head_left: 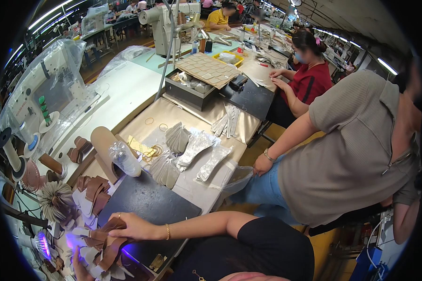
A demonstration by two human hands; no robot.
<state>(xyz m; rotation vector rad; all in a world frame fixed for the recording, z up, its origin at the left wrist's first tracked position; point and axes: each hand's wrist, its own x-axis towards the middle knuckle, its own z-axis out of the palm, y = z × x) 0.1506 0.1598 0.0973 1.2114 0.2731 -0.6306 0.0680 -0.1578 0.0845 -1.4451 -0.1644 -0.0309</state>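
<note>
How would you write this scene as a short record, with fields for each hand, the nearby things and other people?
Right hand: holds a brown piece
Left hand: mostly hidden, grip unclear
Near the hands: black board; purple-glowing lamp
Beyond the board: pale fanned stacks
Other people: person in taupe top, at right; person in red top, farther back

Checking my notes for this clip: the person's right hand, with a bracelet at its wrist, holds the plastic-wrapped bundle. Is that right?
Not quite: the head view shows the right hand, bracelet at its wrist, holding brown pieces; the plastic-wrapped bundle is apart from it.
</note>
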